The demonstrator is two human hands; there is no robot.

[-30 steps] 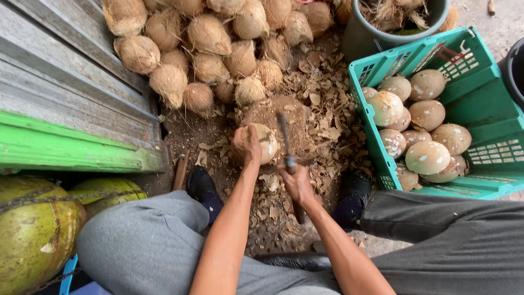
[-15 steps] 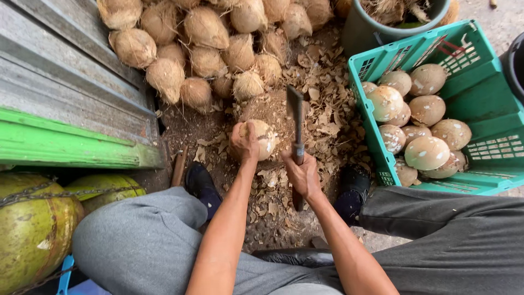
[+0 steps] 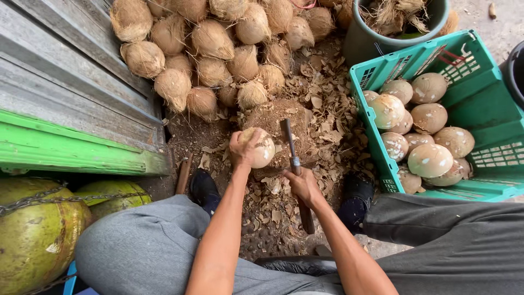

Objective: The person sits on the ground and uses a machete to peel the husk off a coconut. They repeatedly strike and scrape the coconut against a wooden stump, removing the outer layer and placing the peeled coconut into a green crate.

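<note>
Head view, looking down btwn both knees. I note left hand (image 3: 244,148) wrapped over a partly husked coconut (image 3: 261,147), pinning it on the brown chopping mound (image 3: 273,117) at centre. Right hand (image 3: 303,184) is closed round the handle of a cleaver (image 3: 291,150); its long axis runs near-to-far, blade tip far, lying just right of the coconut, edge approx. touching it. Left hand is nearer the nut. Green crate (image 3: 464,93), right, holds peeled nuts; no labels legible. Far left: pile of husked coconuts (image 3: 213,43). Near left: big green coconuts (image 3: 38,229) w/ chain. Far: grey bucket (image 3: 371,38) of fibre.
</note>
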